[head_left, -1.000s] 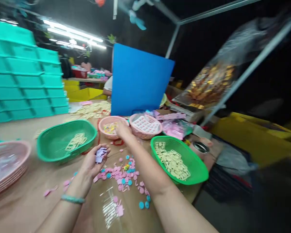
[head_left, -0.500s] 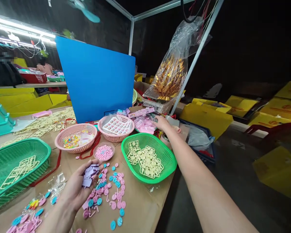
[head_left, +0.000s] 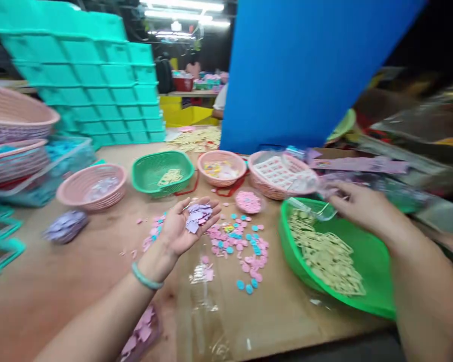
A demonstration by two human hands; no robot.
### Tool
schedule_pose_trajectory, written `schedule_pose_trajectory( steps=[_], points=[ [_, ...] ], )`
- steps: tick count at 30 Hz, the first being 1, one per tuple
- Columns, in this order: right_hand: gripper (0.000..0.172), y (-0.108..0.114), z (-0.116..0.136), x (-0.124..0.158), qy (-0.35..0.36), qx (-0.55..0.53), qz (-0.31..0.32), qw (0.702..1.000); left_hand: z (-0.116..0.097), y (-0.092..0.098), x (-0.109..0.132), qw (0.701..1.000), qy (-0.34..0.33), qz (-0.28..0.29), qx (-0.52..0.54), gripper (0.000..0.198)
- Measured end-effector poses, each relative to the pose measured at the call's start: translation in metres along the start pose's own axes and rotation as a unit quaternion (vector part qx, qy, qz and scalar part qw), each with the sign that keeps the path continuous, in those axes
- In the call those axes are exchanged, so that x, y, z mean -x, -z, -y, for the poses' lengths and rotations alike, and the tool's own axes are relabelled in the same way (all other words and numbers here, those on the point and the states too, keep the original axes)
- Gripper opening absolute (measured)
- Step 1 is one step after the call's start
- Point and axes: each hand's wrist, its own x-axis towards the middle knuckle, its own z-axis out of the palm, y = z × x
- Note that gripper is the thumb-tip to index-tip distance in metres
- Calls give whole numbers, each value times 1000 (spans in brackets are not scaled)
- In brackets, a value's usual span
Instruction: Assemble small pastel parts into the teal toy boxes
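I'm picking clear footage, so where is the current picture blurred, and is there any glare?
Head view: the right hand and the lilac strip beyond it look smeared; same head view: the overhead lights glare white, and clear plastic on the table glints.

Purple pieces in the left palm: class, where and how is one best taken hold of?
Probably pinch an upper one by its edge, coming from above: the purple pieces look flat and lie heaped, uncovered, on the open, upturned left hand.
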Motion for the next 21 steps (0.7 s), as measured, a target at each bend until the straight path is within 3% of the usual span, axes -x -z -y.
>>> schedule_pose_trajectory(
  steps=[2,4,6,8,10,14,17,21],
  points=[
    [16,-55,53,19,35,-59,184,981,-14,22,16,999,-31,-3,20,41],
    [10,-114,122,49,94,-140,353,920,-32,46,34,996,-81,-11,36,41],
    [11,-167,194,81,149,-186,436,868,-52,72,55,986,-156,-38,38,43],
    [17,-212,260,109,160,-217,488,830,-76,101,75,963,-256,-80,26,45],
    [22,-249,317,132,165,-228,503,817,-99,135,93,920,-370,-131,5,44],
    [23,-308,398,169,192,-223,479,827,-137,205,117,786,-550,-280,-31,43],
    [24,-339,427,189,215,-215,477,825,-150,248,124,717,-593,-359,-71,47],
    [25,-363,435,196,238,-200,468,827,-149,280,126,685,-594,-385,-171,51]
  ],
)
